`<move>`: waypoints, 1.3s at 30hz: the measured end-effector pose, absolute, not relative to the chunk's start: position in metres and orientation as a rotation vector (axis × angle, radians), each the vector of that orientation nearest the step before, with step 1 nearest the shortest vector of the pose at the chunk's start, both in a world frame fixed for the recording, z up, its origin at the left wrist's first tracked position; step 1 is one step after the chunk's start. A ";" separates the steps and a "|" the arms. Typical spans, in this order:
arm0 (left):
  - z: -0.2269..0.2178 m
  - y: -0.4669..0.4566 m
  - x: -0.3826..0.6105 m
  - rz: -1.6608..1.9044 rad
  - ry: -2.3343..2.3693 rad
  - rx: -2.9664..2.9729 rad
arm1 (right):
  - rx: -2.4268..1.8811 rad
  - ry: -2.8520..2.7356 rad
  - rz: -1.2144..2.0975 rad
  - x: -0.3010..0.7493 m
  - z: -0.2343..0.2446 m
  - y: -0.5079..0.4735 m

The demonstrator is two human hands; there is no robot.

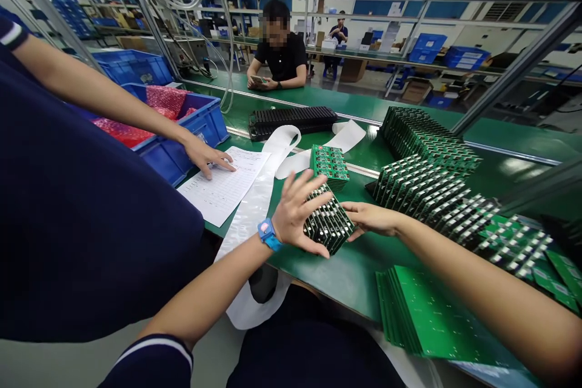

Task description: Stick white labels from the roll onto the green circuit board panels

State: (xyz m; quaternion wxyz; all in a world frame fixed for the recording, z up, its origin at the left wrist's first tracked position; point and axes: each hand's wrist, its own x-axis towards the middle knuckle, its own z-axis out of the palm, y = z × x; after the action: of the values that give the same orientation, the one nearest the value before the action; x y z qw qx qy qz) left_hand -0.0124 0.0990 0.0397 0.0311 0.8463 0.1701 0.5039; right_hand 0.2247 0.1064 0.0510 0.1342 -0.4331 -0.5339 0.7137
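Observation:
A stack of circuit boards [334, 227] stands on edge, tilted, between my two hands above the green table. My right hand [370, 219] grips its right side, fingertips at the boards' edges. My left hand [295, 212], wearing a blue wrist strap, is spread wide at the stack's left side, with fingers over its far corner and thumb near its close corner. Whether the left palm presses on the boards is hidden. Just behind lies a neat pile of circuit boards [330, 163] with components facing up.
Rows of upright boards [436, 194] and bare green panels [431, 315] occupy the right. A white plastic strip [248, 218] crosses the table beside a black rack [293, 120]. At left, a co-worker's hand [207, 154] rests on a paper sheet [227, 188] near a blue bin [209, 118].

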 end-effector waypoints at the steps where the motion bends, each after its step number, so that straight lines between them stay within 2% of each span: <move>1: 0.029 0.089 -0.008 1.765 0.703 2.401 | -1.248 -1.563 2.076 0.224 0.048 0.108; 2: 0.018 0.077 -0.004 1.840 0.952 2.143 | -1.242 -1.572 2.086 0.224 0.045 0.109; 4: -0.001 0.052 0.004 1.698 1.212 1.802 | -1.231 -1.596 2.114 0.225 0.042 0.113; 7: -0.014 0.030 0.012 1.500 1.264 1.717 | -1.210 -1.654 2.158 0.227 0.040 0.119; 13: 0.006 0.050 0.014 1.198 1.180 1.899 | -1.166 -1.876 1.952 0.234 0.030 0.122; 21: 0.012 0.090 -0.018 0.905 0.732 1.942 | -1.063 -2.054 1.299 0.236 0.021 0.107; 26: 0.006 0.092 -0.016 0.955 0.685 1.742 | -0.922 -2.073 1.354 0.231 0.021 0.105; 33: -0.033 0.029 -0.002 1.272 0.978 1.667 | -0.959 -1.985 1.495 0.230 0.031 0.088; 36: -0.042 0.019 0.005 1.222 1.059 1.774 | -0.976 -1.989 1.486 0.226 0.031 0.084; 39: -0.041 0.028 0.007 1.124 1.116 1.778 | -1.038 -2.024 1.330 0.225 0.023 0.084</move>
State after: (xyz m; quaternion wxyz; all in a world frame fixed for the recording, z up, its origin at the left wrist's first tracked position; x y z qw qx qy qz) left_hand 0.0073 0.0276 -0.0409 0.3711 0.6933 0.4354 0.4382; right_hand 0.2249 0.0836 0.0232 0.2506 -0.3815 -0.7436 0.4885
